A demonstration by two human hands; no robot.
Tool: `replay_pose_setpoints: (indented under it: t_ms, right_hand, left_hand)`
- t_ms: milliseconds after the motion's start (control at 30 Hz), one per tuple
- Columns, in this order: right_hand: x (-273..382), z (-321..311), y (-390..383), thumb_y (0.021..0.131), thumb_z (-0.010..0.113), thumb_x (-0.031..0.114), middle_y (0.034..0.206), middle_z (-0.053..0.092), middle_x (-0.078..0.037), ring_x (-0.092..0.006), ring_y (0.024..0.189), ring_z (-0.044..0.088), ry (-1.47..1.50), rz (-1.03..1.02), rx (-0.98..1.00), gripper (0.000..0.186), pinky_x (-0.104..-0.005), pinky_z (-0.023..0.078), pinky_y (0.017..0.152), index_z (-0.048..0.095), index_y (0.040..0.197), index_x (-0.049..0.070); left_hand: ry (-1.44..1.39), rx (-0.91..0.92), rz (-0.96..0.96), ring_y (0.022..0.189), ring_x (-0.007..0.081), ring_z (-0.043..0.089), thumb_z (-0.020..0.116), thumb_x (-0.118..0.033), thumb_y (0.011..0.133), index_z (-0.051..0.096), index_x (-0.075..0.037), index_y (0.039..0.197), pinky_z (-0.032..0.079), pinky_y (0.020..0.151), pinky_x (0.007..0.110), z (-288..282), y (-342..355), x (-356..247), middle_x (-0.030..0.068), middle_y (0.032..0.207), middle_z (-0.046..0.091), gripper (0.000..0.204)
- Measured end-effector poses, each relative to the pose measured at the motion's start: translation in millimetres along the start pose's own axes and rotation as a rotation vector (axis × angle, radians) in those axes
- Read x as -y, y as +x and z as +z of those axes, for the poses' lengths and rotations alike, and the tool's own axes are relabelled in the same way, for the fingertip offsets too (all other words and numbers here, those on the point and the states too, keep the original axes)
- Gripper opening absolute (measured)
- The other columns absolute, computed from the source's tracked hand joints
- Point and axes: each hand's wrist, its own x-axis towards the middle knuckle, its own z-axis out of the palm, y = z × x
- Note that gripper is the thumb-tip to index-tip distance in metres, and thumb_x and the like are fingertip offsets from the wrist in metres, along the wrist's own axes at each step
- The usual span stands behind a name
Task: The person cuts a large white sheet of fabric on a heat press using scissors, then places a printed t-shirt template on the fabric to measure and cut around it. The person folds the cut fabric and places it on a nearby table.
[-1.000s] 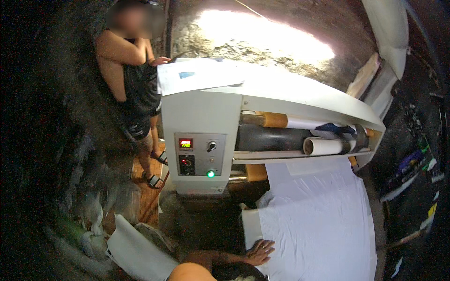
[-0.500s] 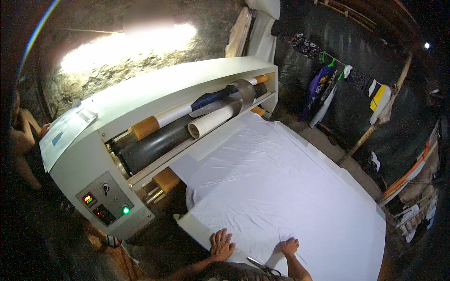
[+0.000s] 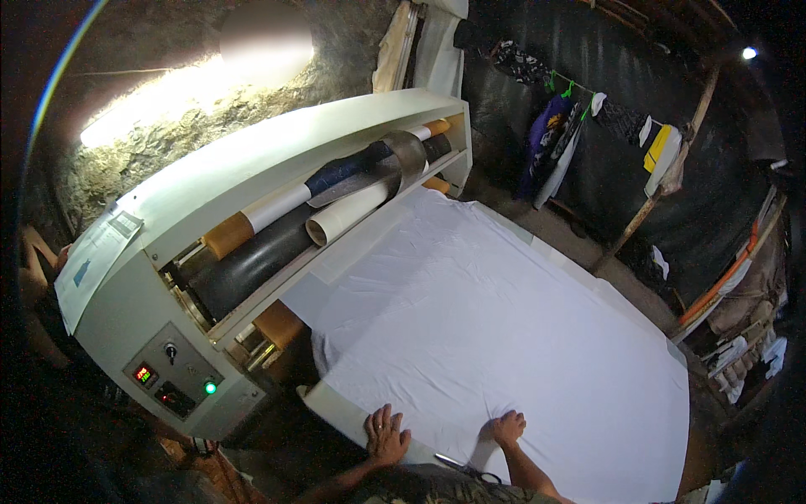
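A wide sheet of white fabric [image 3: 504, 336] covers the table in front of me and runs up to a large roller machine [image 3: 277, 168]. With its fingers spread, my left hand [image 3: 386, 437] lies flat at the near left edge of the table, beside the fabric. My right hand [image 3: 508, 428] is closed on the fabric, and small creases run out from it. Between my hands, near my body, a pair of scissors [image 3: 457, 464] lies at the table's near edge.
A cream roll [image 3: 336, 223] and dark material rest on the machine's rollers. Its control panel [image 3: 174, 370] has lit lights. Paper sheets [image 3: 99, 252] lie on the machine's left end, where another person's arm [image 3: 35, 260] shows. Clothes [image 3: 550, 151] hang on a line at the back right.
The whole view has shifted, so the machine and table sit farther left. My hands keep nearly the same places on the table, the left spread and the right closed on the fabric.
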Motion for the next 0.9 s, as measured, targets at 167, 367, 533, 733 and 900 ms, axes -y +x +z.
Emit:
replay_pose_setpoints:
  t_ms: [167,367,533,733,900]
  right_hand:
    - [12.6,-12.4,-4.0,0.069,0.064,0.027,0.112,0.049,-0.023,-0.0429,0.106,0.045,0.038,0.037,0.004,0.044,-0.0536,0.043,0.088,0.054,0.104,0.001]
    - [17.6,-18.6,-5.6,0.070,0.063,0.028,0.114,0.049,-0.025,-0.0419,0.109,0.044,0.062,-0.002,0.038,0.045,-0.0516,0.037,0.095,0.053,0.105,0.000]
    - [15.6,-8.5,-3.3,0.072,0.061,0.029,0.113,0.050,-0.024,-0.0410,0.108,0.044,0.045,-0.023,0.040,0.045,-0.0511,0.036,0.095,0.052,0.107,0.001]
    - [17.8,-13.2,-5.6,0.072,0.063,0.029,0.123,0.044,-0.027,-0.0420,0.117,0.040,0.120,0.000,0.101,0.051,-0.0530,0.033,0.100,0.050,0.113,0.002]
    - [26.4,-23.1,-5.5,0.075,0.065,0.033,0.141,0.028,-0.030,-0.0443,0.131,0.027,0.172,0.066,0.139,0.066,-0.0551,0.026,0.106,0.043,0.128,0.002]
  left_hand:
    - [-0.025,0.015,-0.009,0.129,0.0383,0.028,0.060,-0.033,0.082,0.053,0.000,0.121,0.017,0.107,0.055,4.0,-0.5,1.8,0.0240,0.139,0.034,0.051]
    - [-0.081,-0.031,0.013,0.129,0.0389,0.028,0.061,-0.030,0.081,0.052,0.001,0.121,0.017,0.107,0.056,3.4,-0.9,2.0,0.0247,0.139,0.034,0.052]
    - [-0.023,0.010,-0.006,0.128,0.0393,0.029,0.060,-0.032,0.081,0.053,0.001,0.120,0.018,0.107,0.056,0.7,-0.1,1.0,0.0247,0.139,0.035,0.052]
    - [-0.069,-0.026,0.013,0.129,0.0397,0.029,0.061,-0.031,0.080,0.053,0.002,0.120,0.018,0.107,0.057,-0.4,-1.0,2.7,0.0251,0.139,0.035,0.052]
    - [-0.058,0.001,0.000,0.130,0.0395,0.028,0.061,-0.032,0.080,0.054,0.002,0.120,0.017,0.108,0.057,1.0,-1.2,3.3,0.0251,0.139,0.034,0.052]
